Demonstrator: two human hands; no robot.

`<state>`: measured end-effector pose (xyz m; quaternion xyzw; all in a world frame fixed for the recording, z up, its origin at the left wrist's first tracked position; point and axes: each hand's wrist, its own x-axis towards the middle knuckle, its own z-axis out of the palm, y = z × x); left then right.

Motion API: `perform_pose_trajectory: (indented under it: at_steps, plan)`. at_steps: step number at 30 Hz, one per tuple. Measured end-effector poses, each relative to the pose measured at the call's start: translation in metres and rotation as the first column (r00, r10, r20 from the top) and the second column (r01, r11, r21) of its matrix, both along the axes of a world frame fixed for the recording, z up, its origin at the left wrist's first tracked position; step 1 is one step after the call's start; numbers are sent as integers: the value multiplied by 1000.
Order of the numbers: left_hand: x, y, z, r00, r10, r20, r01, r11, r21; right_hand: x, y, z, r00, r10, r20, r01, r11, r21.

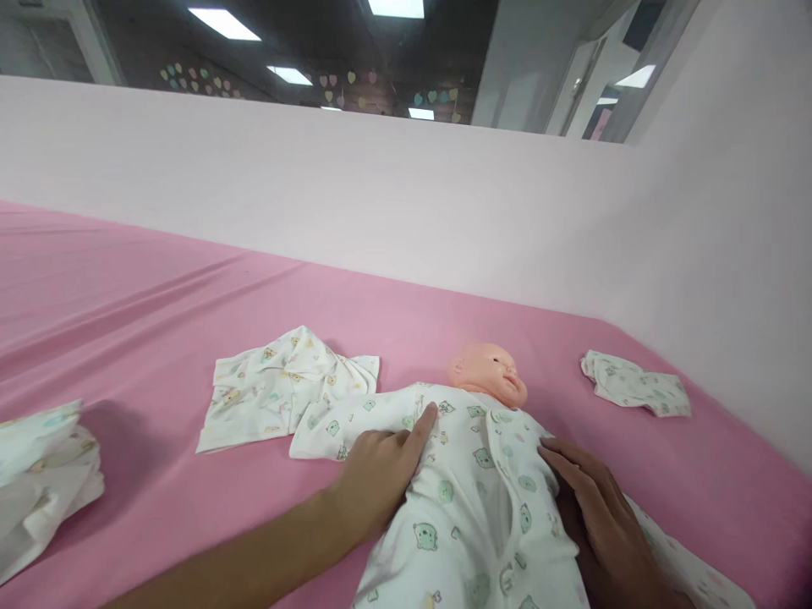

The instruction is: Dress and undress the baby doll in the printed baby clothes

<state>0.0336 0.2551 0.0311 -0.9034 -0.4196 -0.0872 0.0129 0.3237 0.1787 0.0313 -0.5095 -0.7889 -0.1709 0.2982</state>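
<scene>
A baby doll (485,372) lies face up, its head turned to the right. It wears a white long-sleeved baby garment (447,491) printed with green animals, whose front edges overlap along the chest. My left hand (381,474) is at the underarm on the left side, one digit stretched over the chest cloth and the other fingers curled against the sleeve and partly hidden. Along the garment's right side rests my right hand (600,516), fingers extended and close together, its thumb side in shadow. The doll's legs are out of view.
Pink sheeting (158,313) covers the surface, bounded by a white wall (381,203) with a window above. A printed baby cloth (288,385) lies left of the doll, another crumpled cloth (47,482) at the far left, and a folded cloth (638,385) at the right.
</scene>
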Motion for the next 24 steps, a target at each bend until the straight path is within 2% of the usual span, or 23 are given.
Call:
perform_pose_trajectory:
  at_steps: [16, 24]
  plan:
    - [0, -1, 2, 1000, -21, -21, 20, 999, -33, 0, 0, 0, 1000, 12, 6, -12, 1000, -16]
    - [-1, -1, 0, 1000, -28, -13, 28, 1000, -9, 0, 0, 1, 1000, 7, 24, -6, 1000, -19]
